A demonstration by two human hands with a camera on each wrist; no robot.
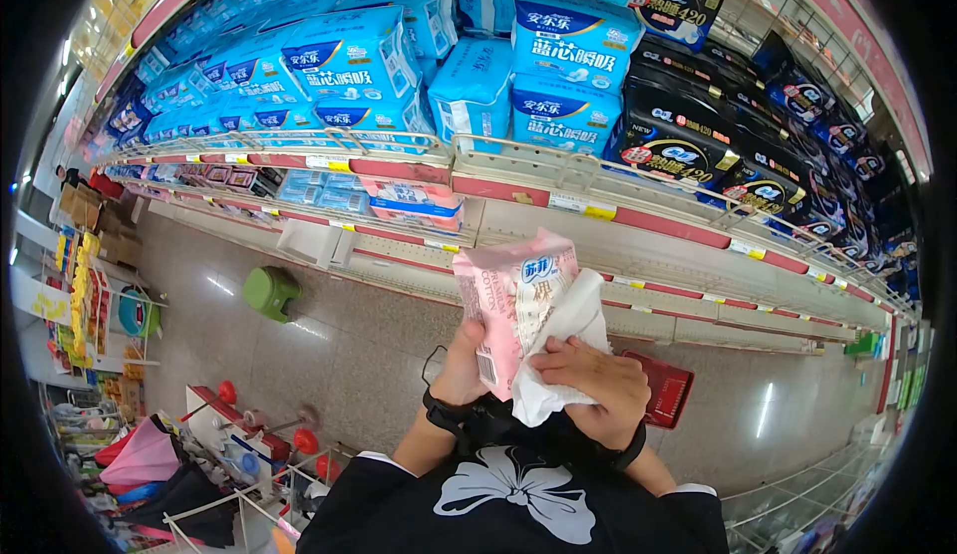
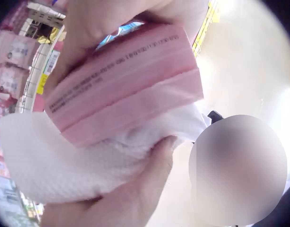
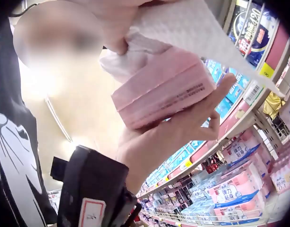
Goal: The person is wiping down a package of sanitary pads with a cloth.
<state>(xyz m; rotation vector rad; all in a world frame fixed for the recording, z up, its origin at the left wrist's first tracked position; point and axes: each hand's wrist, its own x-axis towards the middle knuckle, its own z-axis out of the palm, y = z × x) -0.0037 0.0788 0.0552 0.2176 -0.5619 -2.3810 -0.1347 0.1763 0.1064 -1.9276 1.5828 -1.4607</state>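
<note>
My left hand (image 1: 461, 367) grips a pink pack of sanitary pads (image 1: 495, 300) by its lower left side, tilted in front of my chest. Across the pack's right side lies a white textured cloth (image 1: 546, 401), which my right hand (image 1: 601, 383) holds against it, fingers over the cloth. In the left wrist view, printed lines run along the pack's end (image 2: 130, 85), and the right thumb (image 2: 161, 158) pinches the cloth below it. Seen from the right wrist, the left hand (image 3: 168, 139) supports the pack from underneath, while the cloth (image 3: 182, 33) spreads above it.
Blue packs (image 1: 349, 56) and black packs (image 1: 678, 145) fill the wire-fronted shelf (image 1: 498, 160) ahead. Below it are lower shelves with a few packs. A green stool (image 1: 271, 293) stands on the floor to the left, and a red basket (image 1: 666, 390) lies at right.
</note>
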